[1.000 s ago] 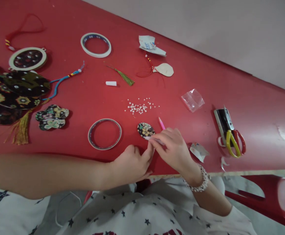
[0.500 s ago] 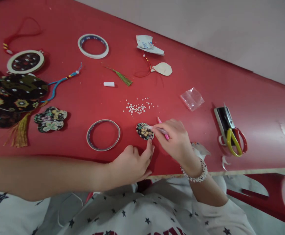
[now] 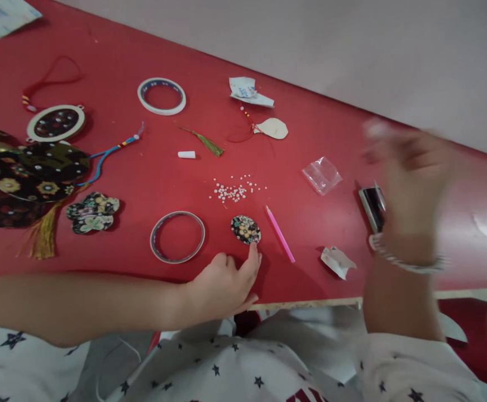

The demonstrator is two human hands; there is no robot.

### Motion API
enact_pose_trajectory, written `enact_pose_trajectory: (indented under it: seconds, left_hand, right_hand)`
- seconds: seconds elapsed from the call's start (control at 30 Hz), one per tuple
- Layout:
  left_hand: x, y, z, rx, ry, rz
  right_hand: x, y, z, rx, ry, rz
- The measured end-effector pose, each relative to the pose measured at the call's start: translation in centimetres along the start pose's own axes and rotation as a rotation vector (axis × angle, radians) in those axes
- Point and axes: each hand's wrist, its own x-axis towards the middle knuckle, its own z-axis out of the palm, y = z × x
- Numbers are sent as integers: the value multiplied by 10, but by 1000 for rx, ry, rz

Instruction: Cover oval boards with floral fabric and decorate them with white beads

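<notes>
Blue print [image 3: 243, 86] blurred; left fingers [image 3: 253, 252] touch floral oval [image 3: 246, 229]

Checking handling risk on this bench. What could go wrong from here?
The loose white beads sit uncontained just above the floral oval, so a slip of the left hand, whose finger touches the oval's edge, could likely scatter them. The pink stick lies loose and might roll. The blurred right hand, above a black-and-silver gadget, could knock it.

left hand [image 3: 222, 287] touching floral fabric oval [image 3: 246, 229] | right hand [image 3: 411, 178] raised, blurred | pink stick [image 3: 280, 234] on red table [image 3: 143, 56]
</notes>
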Motion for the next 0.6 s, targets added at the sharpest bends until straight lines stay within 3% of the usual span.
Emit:
enact_pose_trajectory:
  seconds: [0.03, 0.1, 0.2, 0.4, 0.6]
  left_hand:
    - [0, 0, 0, 1, 2, 1]
    - [0, 0, -1, 0, 10, 0]
    - [-2, 0, 0, 1, 15, -11]
    - [-1, -1, -2, -14, 6, -1]
    - [-1, -1, -2, -34, -27, -7]
  right_hand:
    - [-12, 3, 21, 18, 46, 51]
    - [-34, 11, 60, -17, -74, 71]
    - [-51, 23, 91, -145, -101, -29]
    - [-52, 24, 85, -175, -188, -26]
    - [-56, 11, 80, -212, -99, -38]
